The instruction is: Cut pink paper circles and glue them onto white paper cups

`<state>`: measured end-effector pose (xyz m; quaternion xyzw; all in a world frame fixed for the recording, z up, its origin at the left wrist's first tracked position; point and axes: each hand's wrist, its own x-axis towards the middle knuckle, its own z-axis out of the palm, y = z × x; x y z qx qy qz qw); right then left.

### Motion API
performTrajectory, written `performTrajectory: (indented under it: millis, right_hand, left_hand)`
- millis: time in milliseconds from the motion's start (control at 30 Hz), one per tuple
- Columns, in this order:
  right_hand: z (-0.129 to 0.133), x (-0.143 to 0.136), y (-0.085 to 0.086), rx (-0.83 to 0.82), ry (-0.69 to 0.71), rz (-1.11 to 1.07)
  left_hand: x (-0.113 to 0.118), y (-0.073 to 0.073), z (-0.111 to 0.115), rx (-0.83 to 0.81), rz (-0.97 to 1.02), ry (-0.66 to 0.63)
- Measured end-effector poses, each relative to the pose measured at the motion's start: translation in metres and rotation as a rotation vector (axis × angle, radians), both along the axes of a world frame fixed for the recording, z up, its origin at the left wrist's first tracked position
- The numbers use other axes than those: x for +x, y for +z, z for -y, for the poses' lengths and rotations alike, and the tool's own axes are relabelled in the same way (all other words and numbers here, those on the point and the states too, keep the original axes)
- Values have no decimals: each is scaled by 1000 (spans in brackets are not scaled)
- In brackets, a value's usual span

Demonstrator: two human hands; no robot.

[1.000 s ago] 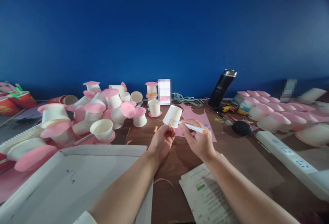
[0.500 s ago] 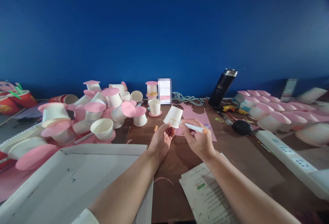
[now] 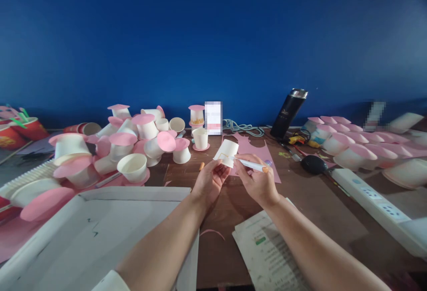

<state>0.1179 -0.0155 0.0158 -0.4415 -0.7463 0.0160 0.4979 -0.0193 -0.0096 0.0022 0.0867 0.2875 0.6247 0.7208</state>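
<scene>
A white paper cup is tilted above the brown table, with a thin orange-yellow outline drawn near its rim. My left hand grips it by the lower left edge, fingers curled beneath. Closed around a white marker with an orange end is my right hand; the marker's tip meets the cup's side by the outline. Behind the hands lies a pink paper sheet with cut-outs. An orange cap rests on the table left of the cup.
Cups with pink discs crowd the left, behind a white box lid. To the right are a black flask, a power strip, a black rounded object and rows of pink-topped cups. Printed sheets lie near my right forearm.
The cup has shifted slightly to the right and tilted a little more in my left hand. My right hand and the marker have hardly moved.
</scene>
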Motion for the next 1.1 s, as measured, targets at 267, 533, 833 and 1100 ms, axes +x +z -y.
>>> performTrajectory:
  millis: [267,533,833,1100]
  right_hand:
    - [2,-1,2,0,-14,-1]
    - [0,1,0,-12,-15,-28]
    - [1,1,0,-11,-15,-31]
    - [1,0,-1,-1,1,-34]
  left_hand:
    - [-1,-2,-2,-15,13,12]
    - [-4,-2,-4,-14,24,7]
    - [-5,-3,-4,-18,38,6]
    - [-5,-4,-5,-7,37,-12]
